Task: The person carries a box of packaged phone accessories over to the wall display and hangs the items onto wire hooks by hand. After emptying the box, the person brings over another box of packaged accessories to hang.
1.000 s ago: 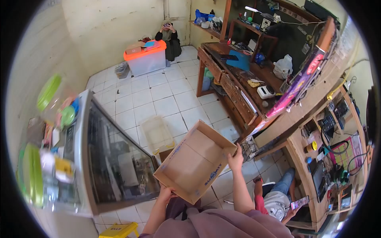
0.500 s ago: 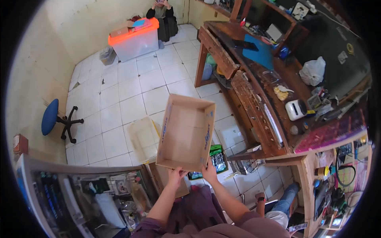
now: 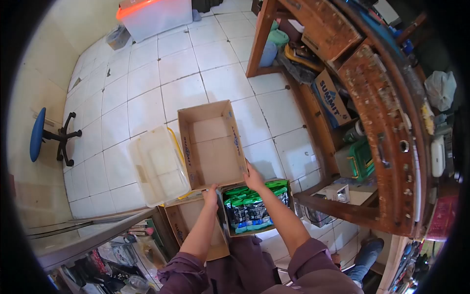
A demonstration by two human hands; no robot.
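Observation:
An empty open cardboard box (image 3: 210,171) with blue lettering inside is between my hands, low over the tiled floor; I cannot tell if it touches the tiles. My left hand (image 3: 210,196) grips its near edge, and my right hand (image 3: 253,178) holds its right side near the corner. Below my right forearm sits another cardboard box filled with green and black packets (image 3: 252,210). To the left lies a clear plastic bin (image 3: 156,169) beside a yellow-rimmed piece. A further open carton (image 3: 218,251) stands under my left forearm.
A wooden desk (image 3: 379,127) with drawers runs along the right, with a Summit carton (image 3: 330,98) on its lower shelf. A blue stool (image 3: 39,134) stands at left, a large storage tub (image 3: 154,19) at the back. Another person's leg (image 3: 367,259) shows lower right.
My hands have lowered the empty box toward the floor beside the plastic bin. The view has tilted down, bringing the packet-filled box and lower desk shelf more fully into sight.

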